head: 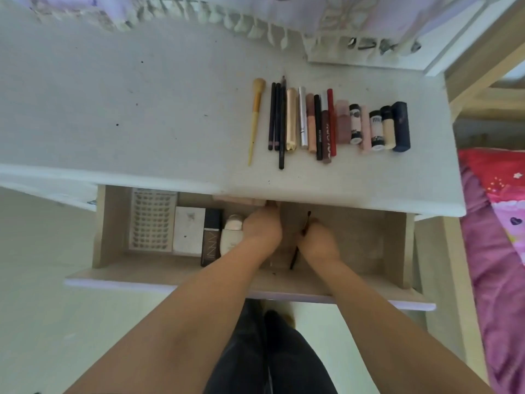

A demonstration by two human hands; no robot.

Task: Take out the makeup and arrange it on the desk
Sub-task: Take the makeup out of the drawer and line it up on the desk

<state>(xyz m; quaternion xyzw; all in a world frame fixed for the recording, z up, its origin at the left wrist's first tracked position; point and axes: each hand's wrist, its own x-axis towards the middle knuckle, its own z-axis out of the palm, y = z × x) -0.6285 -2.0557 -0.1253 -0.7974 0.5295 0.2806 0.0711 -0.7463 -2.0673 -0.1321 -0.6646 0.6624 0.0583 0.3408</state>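
Both my hands are inside the open drawer (pixel 110 223) under the white desk (pixel 142 109). My right hand (pixel 319 240) is closed around a thin dark makeup brush (pixel 295 255) that sticks out on both sides of it. My left hand (pixel 262 226) reaches toward the drawer's back, fingertips on a pale pinkish item (pixel 235 199) partly hidden under the desk edge; whether it grips it I cannot tell. On the desk lies a neat row of makeup: a yellow brush (pixel 255 118), dark pencils (pixel 275 118), a gold tube (pixel 291 120), lipsticks and small bottles (pixel 377 126).
The drawer's left part holds a lash tray (pixel 152 220), a white box (pixel 189 230), a black bottle (pixel 211 237) and a white bottle (pixel 231 233). A bed with pink bedding (pixel 497 223) stands to the right. A fringed cloth (pixel 199 12) hangs along the desk's back.
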